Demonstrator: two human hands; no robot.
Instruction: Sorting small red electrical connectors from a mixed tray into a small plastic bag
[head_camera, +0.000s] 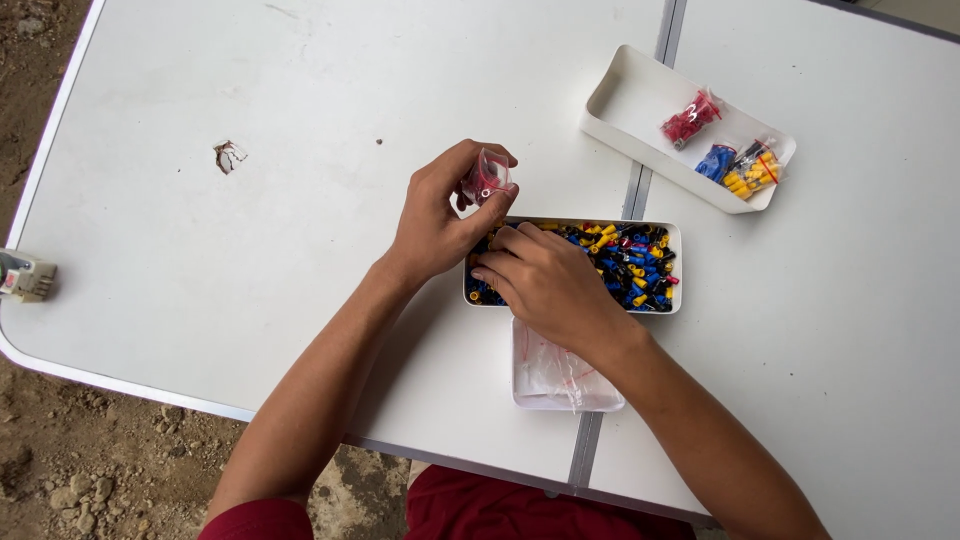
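I see a white table (250, 250), white trays (640, 95), connectors (630, 265) mixed yellow, blue, black and red, filled bags (690, 118) red, blue and yellow, and maroon shorts (500, 510).

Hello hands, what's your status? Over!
Left hand pinching small clear bag of red connectors. Right hand digging in white tray of mixed coloured connectors. Nothing blocking.

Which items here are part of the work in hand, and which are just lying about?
In use: small bag of red pieces in the left hand; tray of mixed coloured connectors under the right hand; tray of empty bags; tray of filled bags.

Lying about: small device at the table edge; chipped spot.
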